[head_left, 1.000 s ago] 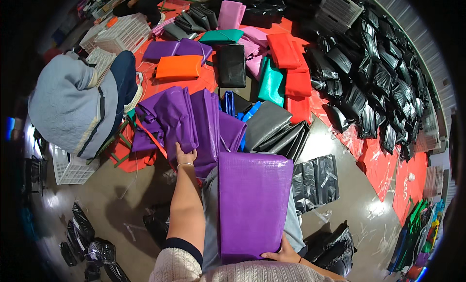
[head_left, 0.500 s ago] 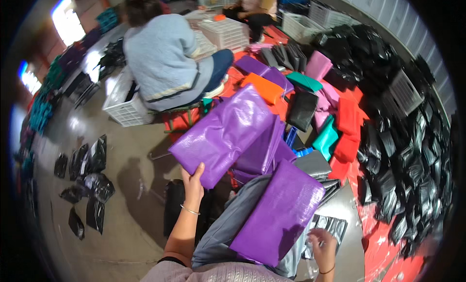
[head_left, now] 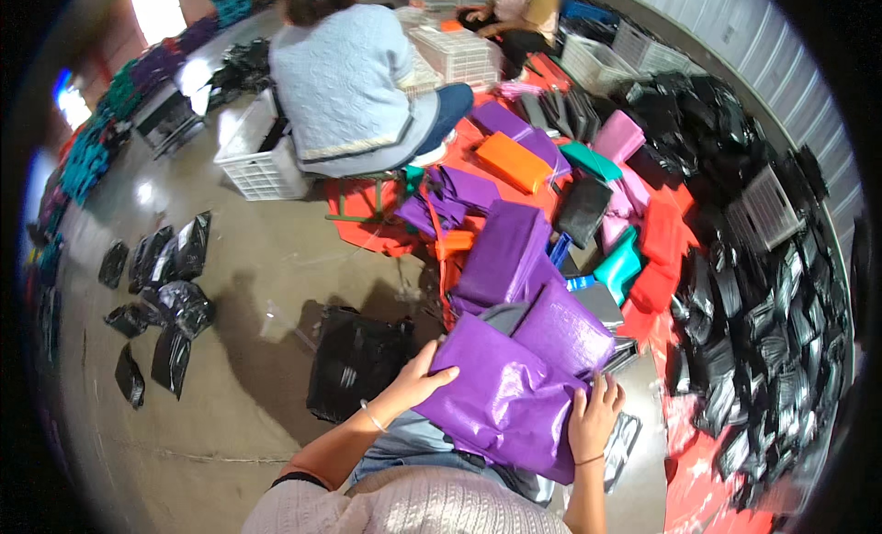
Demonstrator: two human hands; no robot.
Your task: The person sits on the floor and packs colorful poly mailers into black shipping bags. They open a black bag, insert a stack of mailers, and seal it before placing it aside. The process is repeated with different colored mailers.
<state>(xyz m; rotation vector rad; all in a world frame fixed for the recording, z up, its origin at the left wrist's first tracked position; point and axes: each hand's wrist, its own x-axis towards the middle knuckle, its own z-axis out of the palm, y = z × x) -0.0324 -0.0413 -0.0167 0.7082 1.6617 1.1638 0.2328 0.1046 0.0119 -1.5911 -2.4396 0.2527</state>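
The crumpled purple sheet is held over the lap's near edge — its long axis laid left to right. Its left end is gripped by the left hand; its right end is covered by the right hand, equally near, its grip unclear. A purple bundle is seen just beyond.

- A glossy, creased finish is seen on the purple rectangular plastic bundle (highlights included).
- Crinkled shine is shown by the flat black plastic pouches.
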